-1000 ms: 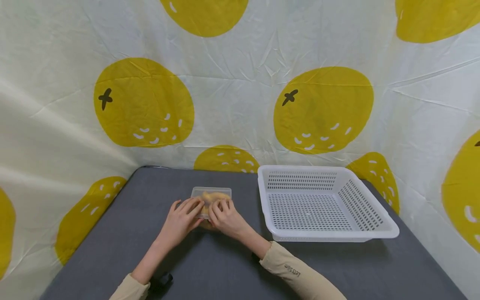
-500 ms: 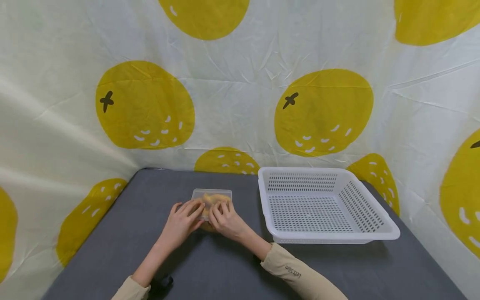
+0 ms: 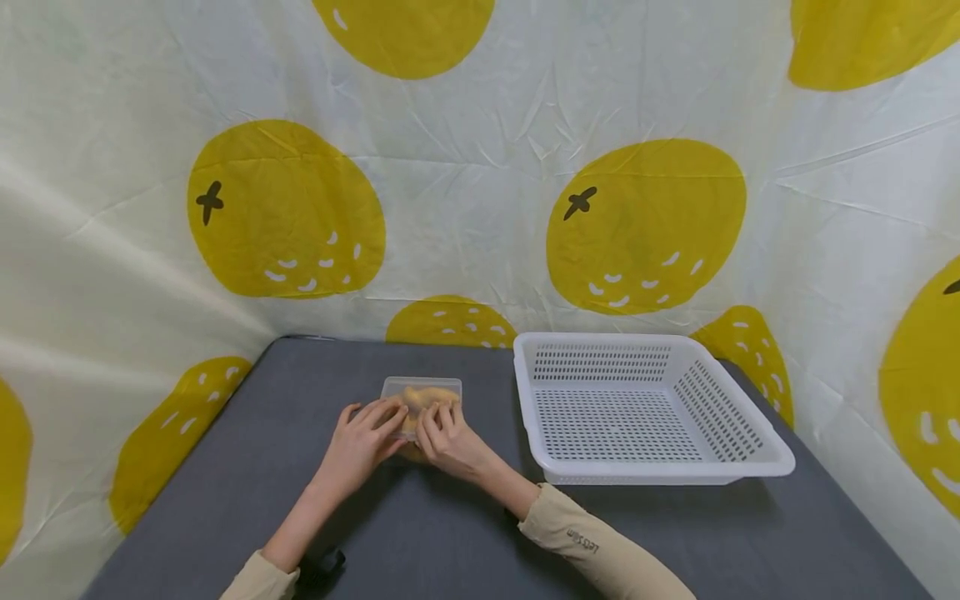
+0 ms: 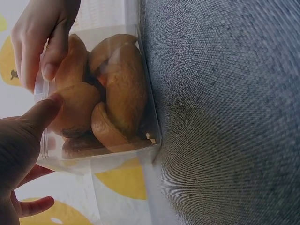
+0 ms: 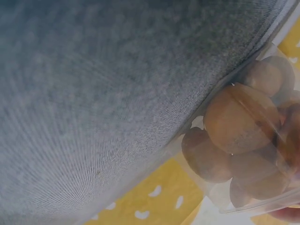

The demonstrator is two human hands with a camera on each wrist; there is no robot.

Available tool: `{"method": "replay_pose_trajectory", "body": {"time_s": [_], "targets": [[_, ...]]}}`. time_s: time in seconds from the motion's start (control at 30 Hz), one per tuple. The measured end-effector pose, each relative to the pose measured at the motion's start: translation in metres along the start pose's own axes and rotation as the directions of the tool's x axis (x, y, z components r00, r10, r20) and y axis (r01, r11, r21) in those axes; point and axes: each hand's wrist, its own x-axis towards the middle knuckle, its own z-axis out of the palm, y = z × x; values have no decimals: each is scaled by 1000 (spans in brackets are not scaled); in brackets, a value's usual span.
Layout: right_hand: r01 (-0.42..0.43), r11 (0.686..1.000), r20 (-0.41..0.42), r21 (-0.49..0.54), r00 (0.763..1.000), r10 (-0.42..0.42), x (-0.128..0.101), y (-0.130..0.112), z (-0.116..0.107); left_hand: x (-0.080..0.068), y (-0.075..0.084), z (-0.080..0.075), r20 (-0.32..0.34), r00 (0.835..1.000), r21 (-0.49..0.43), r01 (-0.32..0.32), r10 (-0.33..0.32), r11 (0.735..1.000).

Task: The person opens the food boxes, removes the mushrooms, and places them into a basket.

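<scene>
A clear plastic box [image 3: 422, 402] of golden-brown pastries [image 4: 110, 91] lies lidded on the grey tabletop.

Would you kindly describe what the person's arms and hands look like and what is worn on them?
Both hands, left hand and right hand, are bare. Beige long sleeves cover the forearms; the right sleeve carries small dark lettering near its cuff. A small black device sits by the left cuff.

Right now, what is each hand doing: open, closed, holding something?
Left hand: fingers curled on the clear box of pastries.
Right hand: fingertips pinching the same box.
</scene>
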Motion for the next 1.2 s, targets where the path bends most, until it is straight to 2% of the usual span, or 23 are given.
{"method": "replay_pose_trajectory", "body": {"time_s": [0.4, 0.67, 0.83, 1.07, 1.2], "targets": [[18, 1000, 17, -10, 1000, -18, 1, 1, 0, 2, 0, -1, -7, 1000, 4, 4, -4, 1000], [3, 1000, -74, -31, 997, -5, 10, 12, -10, 1, 0, -2, -1, 1000, -10, 9, -9, 1000], [10, 999, -48, -51, 999, -12, 13, 19, -14, 2, -1, -3, -7, 1000, -11, 13, -13, 1000], [-22, 1000, -60, -9, 998, 22, 13, 20, -17, 3, -1, -2, -7, 1000, -14, 5, -5, 1000], [-48, 998, -50, 27, 998, 49, 9, 14, -10, 4, -1, -2, -5, 1000, -23, 10, -10, 1000]]}}
